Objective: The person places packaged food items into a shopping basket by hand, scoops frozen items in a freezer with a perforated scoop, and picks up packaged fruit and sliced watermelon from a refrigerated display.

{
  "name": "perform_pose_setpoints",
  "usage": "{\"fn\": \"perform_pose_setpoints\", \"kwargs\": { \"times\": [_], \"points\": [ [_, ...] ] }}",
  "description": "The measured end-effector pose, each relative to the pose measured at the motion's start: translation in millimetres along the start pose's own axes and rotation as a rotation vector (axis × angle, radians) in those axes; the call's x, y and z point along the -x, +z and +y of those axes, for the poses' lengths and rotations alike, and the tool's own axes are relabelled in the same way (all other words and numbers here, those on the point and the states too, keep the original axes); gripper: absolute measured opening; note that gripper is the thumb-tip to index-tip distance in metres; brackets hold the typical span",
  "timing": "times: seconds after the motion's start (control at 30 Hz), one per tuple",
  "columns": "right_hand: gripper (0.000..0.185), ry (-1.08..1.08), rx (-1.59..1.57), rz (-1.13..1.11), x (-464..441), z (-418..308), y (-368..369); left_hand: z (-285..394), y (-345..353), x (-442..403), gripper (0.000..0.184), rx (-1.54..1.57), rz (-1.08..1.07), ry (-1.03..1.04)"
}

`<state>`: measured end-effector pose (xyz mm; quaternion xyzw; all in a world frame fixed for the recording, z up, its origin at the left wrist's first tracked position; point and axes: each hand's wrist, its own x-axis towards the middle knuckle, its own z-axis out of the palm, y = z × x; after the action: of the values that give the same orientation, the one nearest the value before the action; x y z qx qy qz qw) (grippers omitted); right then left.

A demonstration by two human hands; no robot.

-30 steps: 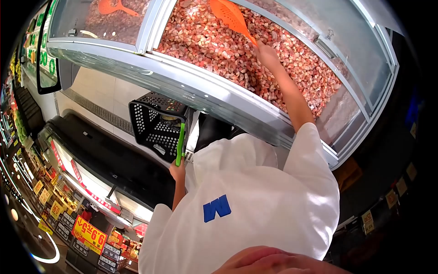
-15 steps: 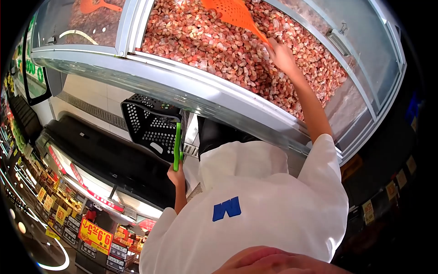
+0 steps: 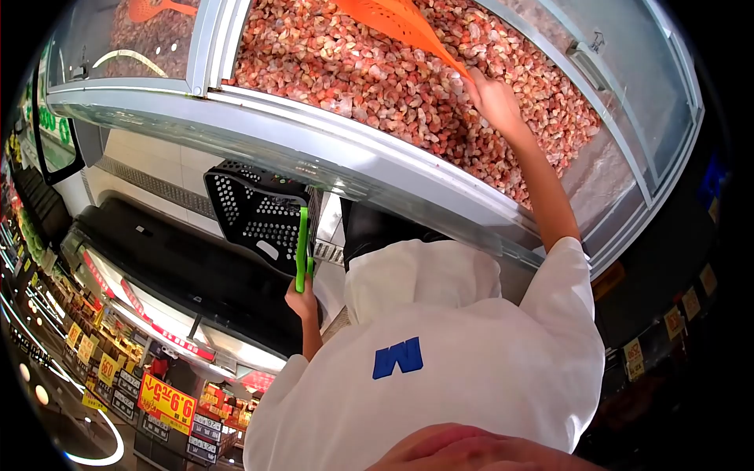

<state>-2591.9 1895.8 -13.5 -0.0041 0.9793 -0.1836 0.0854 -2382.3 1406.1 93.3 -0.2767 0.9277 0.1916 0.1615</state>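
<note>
My right hand point(image 3: 496, 104) is closed round the thin handle of an orange perforated scoop point(image 3: 412, 30). The scoop's head points to the upper left and runs partly out of the picture. Under it lies a thick bed of small reddish-pink frozen pieces point(image 3: 353, 67), apparently shelled shrimp, in a chest freezer point(image 3: 338, 129). Whether the scoop holds any pieces is not visible. Low on the left, my left hand point(image 3: 301, 300) grips the green handle point(image 3: 301, 251) of a black shopping basket point(image 3: 255, 228) with holes in its walls. The basket hangs outside the freezer.
A second orange scoop point(image 3: 161, 8) lies in the neighbouring freezer section behind glass. The freezer's metal rim and a sliding glass lid point(image 3: 652, 94) border the opening. Behind me stand a long black counter point(image 3: 181, 267) and shelves with a yellow-and-red price sign point(image 3: 166, 403).
The scoop's head has tilted and shifted up and left, showing fewer of its holes. My right hand has moved slightly downward in the picture. My left hand still grips the basket.
</note>
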Motion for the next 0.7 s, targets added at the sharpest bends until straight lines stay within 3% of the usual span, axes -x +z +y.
{"fn": "perform_pose_setpoints", "kwargs": {
  "times": [0.47,0.7],
  "points": [
    [0.025,0.032,-0.047,-0.031,2,-18,5,-7,0,0,0.026,0.005,-0.025,-0.019],
    [0.024,0.233,-0.162,-0.042,-2,-23,5,-3,-2,-1,0.026,-0.020,-0.025,-0.008]
  ]
}}
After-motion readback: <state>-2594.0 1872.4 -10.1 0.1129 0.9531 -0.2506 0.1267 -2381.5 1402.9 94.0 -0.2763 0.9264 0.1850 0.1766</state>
